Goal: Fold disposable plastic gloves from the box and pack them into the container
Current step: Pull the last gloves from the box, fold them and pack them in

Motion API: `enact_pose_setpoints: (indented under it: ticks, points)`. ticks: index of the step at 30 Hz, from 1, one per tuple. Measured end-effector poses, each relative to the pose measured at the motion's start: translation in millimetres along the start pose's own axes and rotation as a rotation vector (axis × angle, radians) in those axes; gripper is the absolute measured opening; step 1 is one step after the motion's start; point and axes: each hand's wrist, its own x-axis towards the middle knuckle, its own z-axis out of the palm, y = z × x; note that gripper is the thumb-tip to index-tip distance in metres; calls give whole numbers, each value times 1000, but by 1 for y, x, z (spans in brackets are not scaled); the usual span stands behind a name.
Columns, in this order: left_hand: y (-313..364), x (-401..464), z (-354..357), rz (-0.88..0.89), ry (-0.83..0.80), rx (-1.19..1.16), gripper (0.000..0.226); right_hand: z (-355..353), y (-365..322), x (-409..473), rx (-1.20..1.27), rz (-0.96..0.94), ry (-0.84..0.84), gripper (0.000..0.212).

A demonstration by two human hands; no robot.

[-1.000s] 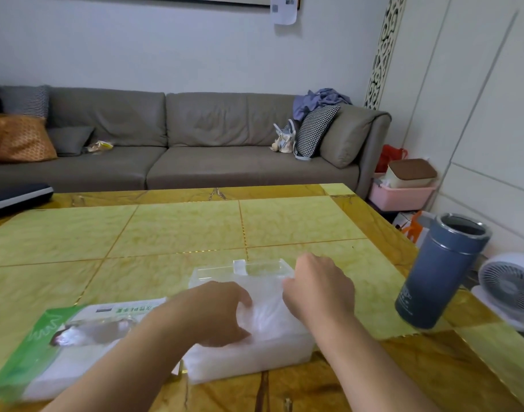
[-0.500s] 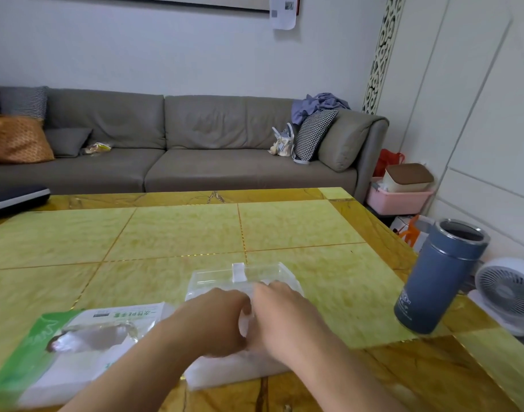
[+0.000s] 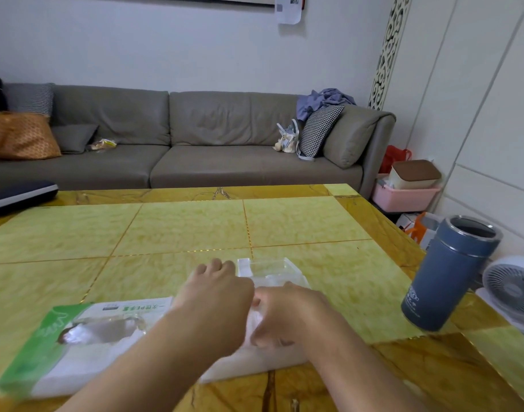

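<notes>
left of both hands lies the green and white glove box (image 3: 76,337), flat on the table (image 3: 180,230), its window torn open and clear film showing inside. just right of it the left hand (image 3: 217,298) rests palm down over the near left part of the clear container (image 3: 272,270), knuckles raised and fingers bent toward the container's far edge; what the fingertips touch is hidden, so i cannot tell whether they hold anything. touching it on the right, the right hand (image 3: 287,315) is curled, thumb and fingers pinching the white gloves (image 3: 256,321) packed in the container. the gloves fill the near part under both hands; the far end of the container shows clear beyond the left hand's fingers. well right of the hands a blue flask (image 3: 448,275) stands uncapped near the table's edge.
</notes>
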Motion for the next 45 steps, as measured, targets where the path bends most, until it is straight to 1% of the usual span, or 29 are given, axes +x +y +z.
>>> enact_pose_setpoints:
  ticks: [1,3,5,8,9,10,12,13,14,17,18,20,21,23,25,28,30,32,34,36,38,40,42,44,45]
  points:
    - [6,0,-2,-24,-45,8,38,0,-3,4,-41,7,-20,53]
    - [15,2,-3,-81,-151,-99,31,-2,-6,6,-121,29,-56,43]
    - [15,7,-2,-112,-209,-165,32,-5,-6,3,-139,41,-81,49]
    - [12,16,2,-141,-267,-193,40,-8,-4,-1,-111,23,-80,61]
    - [11,19,5,-148,-290,-201,46,-7,-3,-1,-105,24,-77,63]
    - [9,22,8,-163,-320,-223,57,-7,-4,0,-106,29,-79,64]
    - [4,28,18,-175,-388,-285,84,-7,-4,3,-114,49,-109,67]
    - [2,30,23,-171,-409,-311,93,-8,-5,4,-115,54,-122,70]
    - [0,31,26,-166,-418,-326,96,-9,-5,4,-112,51,-133,74]
    - [-1,30,26,-145,-418,-339,93,-8,-4,4,-100,34,-143,78]
    - [-2,28,22,-135,-431,-344,87,-8,-4,3,-101,32,-136,78]
    - [-3,25,15,-103,-430,-393,58,-5,-2,3,-87,35,-114,77]
    - [-4,21,13,-92,-412,-420,46,-4,-2,3,-73,35,-103,77]
    - [-5,14,11,-81,-354,-463,38,0,1,3,-43,23,-77,74]
    - [-3,4,13,-85,-291,-495,41,3,4,0,-15,4,-15,69]
    - [3,-13,14,-134,-190,-504,51,5,9,-5,-10,-24,129,62]
    - [7,-24,10,-157,-89,-470,46,5,10,-8,-29,-12,218,50]
    - [5,-36,7,-176,48,-434,45,5,6,-10,-61,-1,303,34]
    - [-1,-44,8,-162,224,-442,50,5,3,-14,-83,-4,393,24]
    - [-16,-50,14,-185,426,-471,48,5,-2,-15,-92,-5,515,24]
    - [-42,-53,25,-258,574,-507,36,5,-8,-14,-79,-2,654,21]
    - [-76,-55,44,-351,592,-549,21,7,-17,-13,-32,-71,780,18]
    - [-113,-60,65,-430,557,-573,11,13,-32,-14,26,-251,896,20]
    - [-140,-66,82,-487,477,-567,6,21,-51,-15,34,-465,941,25]
    - [-148,-68,88,-505,408,-568,12,26,-60,-15,12,-580,919,28]
